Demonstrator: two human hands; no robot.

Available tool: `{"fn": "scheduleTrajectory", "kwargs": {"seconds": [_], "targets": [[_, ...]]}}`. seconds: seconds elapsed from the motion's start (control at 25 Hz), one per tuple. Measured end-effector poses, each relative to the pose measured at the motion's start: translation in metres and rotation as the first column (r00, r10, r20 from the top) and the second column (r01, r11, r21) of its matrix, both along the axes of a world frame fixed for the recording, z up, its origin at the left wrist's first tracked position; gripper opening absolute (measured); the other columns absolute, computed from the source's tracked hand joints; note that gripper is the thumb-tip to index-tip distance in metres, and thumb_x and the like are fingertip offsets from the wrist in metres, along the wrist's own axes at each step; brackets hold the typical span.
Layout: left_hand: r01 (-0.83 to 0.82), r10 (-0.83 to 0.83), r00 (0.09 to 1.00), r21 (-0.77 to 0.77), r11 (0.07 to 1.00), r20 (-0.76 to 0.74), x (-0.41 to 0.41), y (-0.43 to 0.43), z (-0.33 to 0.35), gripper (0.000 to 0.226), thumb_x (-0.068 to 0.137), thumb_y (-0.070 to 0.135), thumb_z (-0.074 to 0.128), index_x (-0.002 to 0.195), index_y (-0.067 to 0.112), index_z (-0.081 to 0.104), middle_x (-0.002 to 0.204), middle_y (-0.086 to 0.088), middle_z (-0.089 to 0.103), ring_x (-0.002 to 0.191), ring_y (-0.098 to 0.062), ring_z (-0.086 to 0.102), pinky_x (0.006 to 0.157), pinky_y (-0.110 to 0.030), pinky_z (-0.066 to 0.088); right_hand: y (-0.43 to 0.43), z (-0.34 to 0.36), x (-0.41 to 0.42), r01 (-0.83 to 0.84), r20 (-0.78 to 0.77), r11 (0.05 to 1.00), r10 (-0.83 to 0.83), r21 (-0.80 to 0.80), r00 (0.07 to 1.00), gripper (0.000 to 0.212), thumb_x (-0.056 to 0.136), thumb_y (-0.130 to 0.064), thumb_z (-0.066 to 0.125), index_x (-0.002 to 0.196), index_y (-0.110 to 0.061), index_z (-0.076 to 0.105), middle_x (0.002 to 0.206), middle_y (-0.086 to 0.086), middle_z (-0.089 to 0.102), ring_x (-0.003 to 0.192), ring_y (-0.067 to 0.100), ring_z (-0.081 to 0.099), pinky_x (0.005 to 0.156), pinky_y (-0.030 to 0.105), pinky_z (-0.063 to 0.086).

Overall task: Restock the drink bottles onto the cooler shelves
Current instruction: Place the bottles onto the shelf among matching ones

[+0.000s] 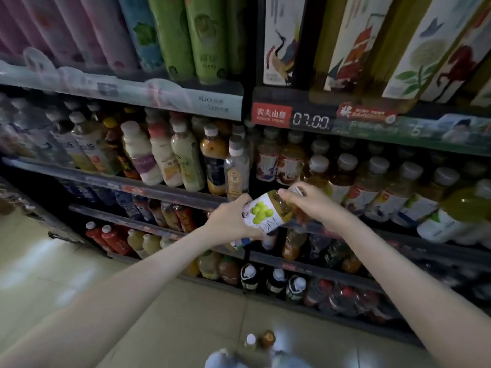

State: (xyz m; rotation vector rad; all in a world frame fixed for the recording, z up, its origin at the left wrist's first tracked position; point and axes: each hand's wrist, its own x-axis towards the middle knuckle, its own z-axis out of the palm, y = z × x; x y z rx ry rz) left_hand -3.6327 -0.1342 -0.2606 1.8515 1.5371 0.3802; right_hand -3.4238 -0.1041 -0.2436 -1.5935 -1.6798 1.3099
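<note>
A tea bottle point(265, 215) with a white label showing green fruit lies tilted in front of the cooler shelves, cap end up to the right. My left hand point(231, 221) grips its lower body and base. My right hand point(305, 200) holds its neck and grey cap. It hovers in front of the right-hand middle shelf point(385, 235), where rows of similar grey-capped tea bottles point(366, 181) stand. The bottle's base is partly hidden by my left hand.
The left shelf point(119, 181) holds white and yellow drink bottles; lower shelves carry red, blue and dark bottles. Tall cartons and cans fill the top shelf. Two small bottles point(259, 339) stand on the tiled floor near my feet.
</note>
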Motion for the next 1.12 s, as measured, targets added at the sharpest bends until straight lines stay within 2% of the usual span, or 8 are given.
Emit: {"fn": "scheduleTrajectory", "kwargs": {"seconds": [0.16, 0.28, 0.44, 0.6, 0.76, 0.88, 1.0, 1.12], "targets": [[0.173, -0.172, 0.985, -0.042, 0.984, 0.022, -0.010, 0.023, -0.007, 0.056, 0.069, 0.043, 0.079, 0.110, 0.022, 0.046, 0.094, 0.008, 0.061, 0.078, -0.012, 0.065, 0.060, -0.023, 0.050, -0.012, -0.004, -0.019, 0.260, -0.004, 0.960, -0.262, 0.107, 0.965, 0.028, 0.090, -0.045, 0.058, 0.091, -0.017, 0.058, 0.081, 0.005, 0.064, 0.056, 0.015, 0.059, 0.046, 0.026, 0.043], [0.275, -0.273, 0.960, -0.020, 0.961, 0.059, -0.023, 0.043, -0.012, 0.056, 0.079, 0.043, 0.072, 0.126, 0.024, 0.047, 0.111, 0.008, 0.060, 0.095, -0.009, 0.058, 0.073, -0.022, 0.046, -0.013, -0.006, -0.029, 0.317, 0.101, 0.919, -0.348, 0.234, 0.932, 0.031, 0.092, -0.044, 0.055, 0.090, -0.013, 0.054, 0.080, 0.001, 0.058, 0.069, 0.012, 0.055, 0.056, 0.027, 0.039], [0.265, -0.265, 0.964, 0.178, 0.948, -0.024, -0.039, 0.066, -0.027, 0.041, 0.090, 0.039, 0.058, 0.126, 0.021, 0.050, 0.118, -0.001, 0.061, 0.103, -0.021, 0.060, 0.083, -0.035, 0.050, -0.010, -0.011, -0.037, 0.400, 0.197, 0.848, -0.484, 0.349, 0.853, 0.030, 0.094, -0.043, 0.053, 0.098, -0.013, 0.051, 0.081, 0.000, 0.059, 0.076, 0.016, 0.056, 0.060, 0.026, 0.040], [0.333, -0.282, 0.942, 0.413, 0.848, -0.181, -0.054, 0.086, -0.033, 0.035, 0.093, 0.024, 0.052, 0.125, 0.011, 0.052, 0.122, -0.007, 0.054, 0.108, -0.027, 0.055, 0.083, -0.034, 0.050, 0.003, -0.014, -0.040, 0.453, 0.263, 0.741, -0.624, 0.495, 0.736, 0.035, 0.094, -0.046, 0.049, 0.101, -0.012, 0.051, 0.079, 0.004, 0.062, 0.076, 0.024, 0.061, 0.060, 0.034, 0.047], [0.452, -0.305, 0.890, 0.744, 0.492, -0.339, -0.061, 0.101, -0.037, 0.030, 0.085, 0.021, 0.044, 0.102, 0.006, 0.064, 0.100, -0.011, 0.060, 0.084, -0.029, 0.060, 0.071, -0.036, 0.055, 0.018, -0.016, -0.043, 0.389, 0.305, 0.721, -0.628, 0.573, 0.715, 0.037, 0.092, -0.045, 0.053, 0.100, -0.009, 0.050, 0.081, 0.006, 0.062, 0.076, 0.029, 0.062, 0.059, 0.034, 0.046], [0.526, -0.206, 0.850, 0.794, 0.306, -0.484, -0.062, 0.112, -0.036, 0.033, 0.078, 0.019, 0.062, 0.109, 0.010, 0.064, 0.119, -0.011, 0.050, 0.105, -0.030, 0.047, 0.088, -0.042, 0.042, 0.025, -0.019, -0.049, 0.314, 0.386, 0.754, -0.591, 0.577, 0.708, 0.039, 0.092, -0.043, 0.055, 0.109, -0.008, 0.050, 0.094, 0.010, 0.063, 0.086, 0.032, 0.063, 0.064, 0.033, 0.046], [0.523, -0.068, 0.842, 0.778, 0.347, -0.535, -0.064, 0.117, -0.035, 0.056, 0.070, 0.021, 0.072, 0.124, 0.017, 0.059, 0.140, -0.011, 0.038, 0.123, -0.031, 0.038, 0.101, -0.047, 0.028, 0.031, -0.013, -0.049, 0.194, 0.515, 0.836, -0.481, 0.513, 0.709, 0.045, 0.094, -0.041, 0.054, 0.126, -0.011, 0.043, 0.115, 0.014, 0.057, 0.099, 0.033, 0.059, 0.067, 0.031, 0.040], [0.511, 0.005, 0.837, 0.785, 0.351, -0.547, -0.066, 0.121, -0.037, 0.065, 0.069, 0.020, 0.074, 0.131, 0.019, 0.054, 0.146, -0.012, 0.032, 0.129, -0.030, 0.036, 0.105, -0.049, 0.026, 0.039, 0.002, -0.049, 0.071, 0.673, 0.918, -0.337, 0.390, 0.658, 0.052, 0.097, -0.041, 0.048, 0.141, -0.016, 0.033, 0.137, 0.015, 0.042, 0.116, 0.035, 0.051, 0.081, 0.039, 0.046]]}}
